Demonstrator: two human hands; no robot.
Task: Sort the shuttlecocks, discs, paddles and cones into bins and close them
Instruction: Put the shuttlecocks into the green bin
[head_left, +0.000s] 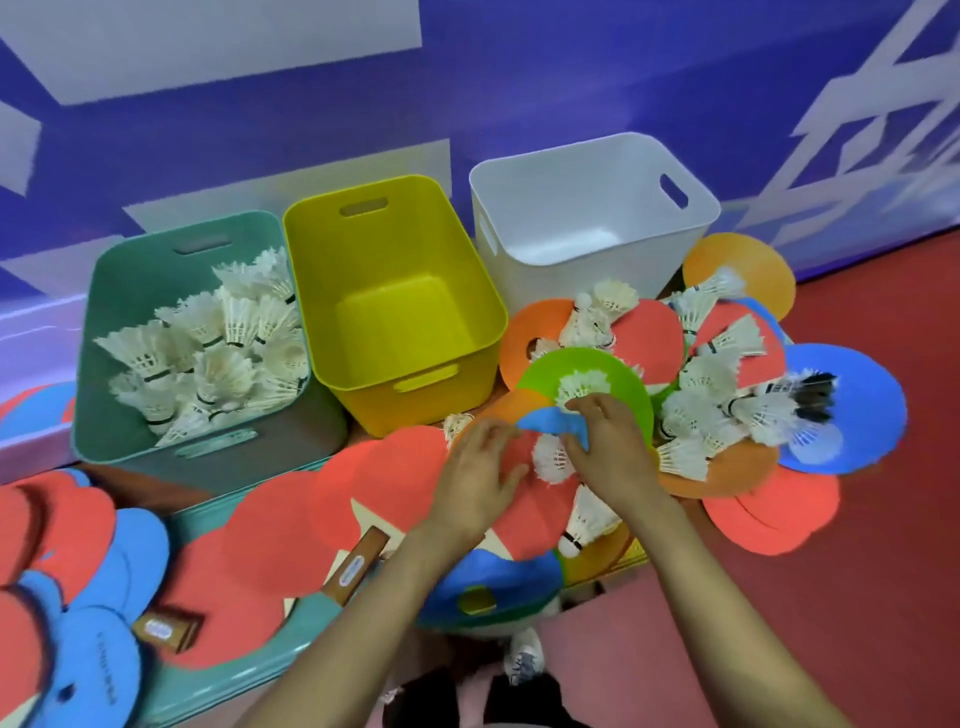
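Observation:
Three open bins stand at the back: a teal bin (104, 332) with several white shuttlecocks (218, 353) inside, a bare yellow bin (467, 312), and a bare white bin (691, 218). In front lies a heap of coloured discs, red paddles (291, 525) and loose shuttlecocks (727, 410). My left hand (475, 483) rests with spread fingers on a red paddle. My right hand (613, 447) reaches over the heap, fingers curled near a white shuttlecock (553, 460) and a blue disc (545, 421) below a green disc (623, 384); whether it grips either is unclear.
A stack of red and blue discs (78, 571) lies at the left on a teal lid (234, 675). Orange and blue discs (852, 410) spread to the right over the red floor (883, 597). A blue-and-white wall (519, 78) rises behind the bins. My shoe (524, 660) shows below.

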